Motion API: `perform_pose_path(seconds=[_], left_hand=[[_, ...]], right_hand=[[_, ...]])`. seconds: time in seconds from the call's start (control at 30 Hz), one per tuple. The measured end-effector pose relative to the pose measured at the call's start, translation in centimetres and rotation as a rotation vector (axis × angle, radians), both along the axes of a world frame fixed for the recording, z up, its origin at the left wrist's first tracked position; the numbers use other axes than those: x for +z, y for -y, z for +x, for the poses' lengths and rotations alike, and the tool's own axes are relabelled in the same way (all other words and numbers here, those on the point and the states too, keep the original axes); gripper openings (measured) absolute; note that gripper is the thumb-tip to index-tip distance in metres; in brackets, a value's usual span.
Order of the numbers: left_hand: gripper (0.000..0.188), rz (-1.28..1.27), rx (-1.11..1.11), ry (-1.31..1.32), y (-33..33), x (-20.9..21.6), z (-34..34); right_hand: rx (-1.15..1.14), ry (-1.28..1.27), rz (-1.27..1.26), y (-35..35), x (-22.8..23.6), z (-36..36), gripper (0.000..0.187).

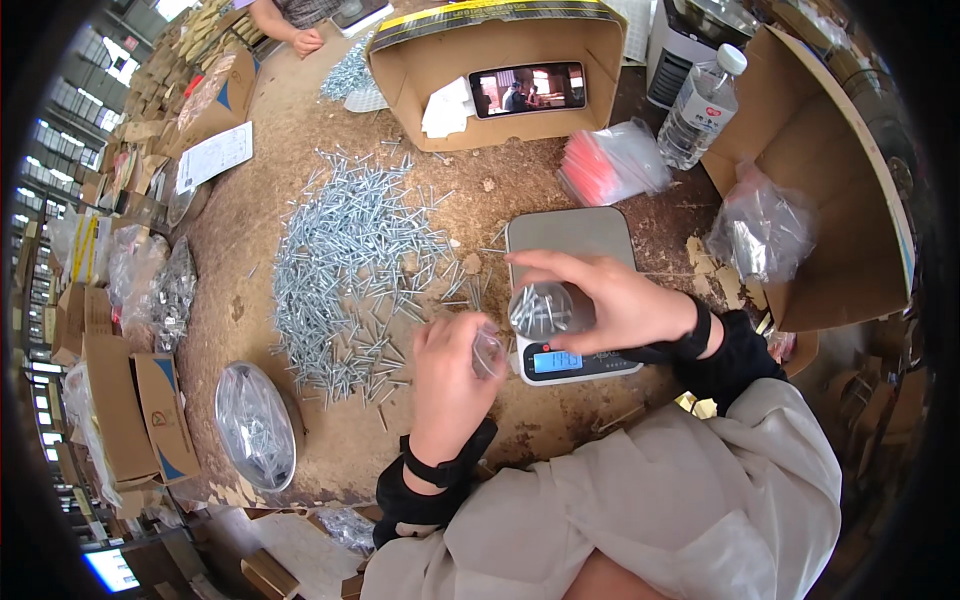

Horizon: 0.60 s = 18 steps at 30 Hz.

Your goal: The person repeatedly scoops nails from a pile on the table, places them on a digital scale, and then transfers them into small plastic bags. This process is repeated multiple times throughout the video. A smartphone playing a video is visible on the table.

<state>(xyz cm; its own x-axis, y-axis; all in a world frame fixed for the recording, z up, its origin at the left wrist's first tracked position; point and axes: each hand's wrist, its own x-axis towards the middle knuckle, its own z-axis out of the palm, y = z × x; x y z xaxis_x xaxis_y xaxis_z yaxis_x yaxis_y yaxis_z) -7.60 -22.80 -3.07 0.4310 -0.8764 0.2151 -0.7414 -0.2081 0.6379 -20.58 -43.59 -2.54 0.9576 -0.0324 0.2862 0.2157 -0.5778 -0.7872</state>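
Around a round cup (568, 310) with several screws inside, my right hand (625, 300) is closed, just over the digital scale (575, 228). The scale has a grey plate and a lit blue display. Left of the cup, my left hand (450, 375) has its fingers curled round a small clear plastic piece (488, 352), perhaps a bag; its full shape is hidden by the fingers. A wide pile of silver screws (345, 265) lies left of my hands, with a few strays reaching toward the scale.
Small red-edged plastic bags (612, 163) lie behind the scale, near a water bottle (700, 108). An open carton (495, 135) holds a phone (527, 90). Another carton (850, 200) stands at right. A metal bowl (290, 470) with bagged screws is front left. Another person's hand (306, 42) rests far left.
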Motion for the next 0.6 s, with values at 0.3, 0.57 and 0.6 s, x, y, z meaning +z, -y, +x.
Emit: perform_pose_path(seconds=[0.3,0.57,0.6], left_hand=[[0.057,-0.01,-0.425,-1.025,0.0,-0.9,-3.1],[0.066,0.029,-0.531,-1.123,-0.2,-1.3,-3.8],[0.065,0.037,-0.526,-1.146,-0.2,-1.2,-3.9]], right_hand=[[0.071,0.147,-0.183,-4.0,3.9,-2.2,0.086],[0.096,0.104,-0.084,-4.1,3.7,-2.5,0.087],[0.1,0.115,-0.059,-4.0,3.7,-2.5,0.087]])
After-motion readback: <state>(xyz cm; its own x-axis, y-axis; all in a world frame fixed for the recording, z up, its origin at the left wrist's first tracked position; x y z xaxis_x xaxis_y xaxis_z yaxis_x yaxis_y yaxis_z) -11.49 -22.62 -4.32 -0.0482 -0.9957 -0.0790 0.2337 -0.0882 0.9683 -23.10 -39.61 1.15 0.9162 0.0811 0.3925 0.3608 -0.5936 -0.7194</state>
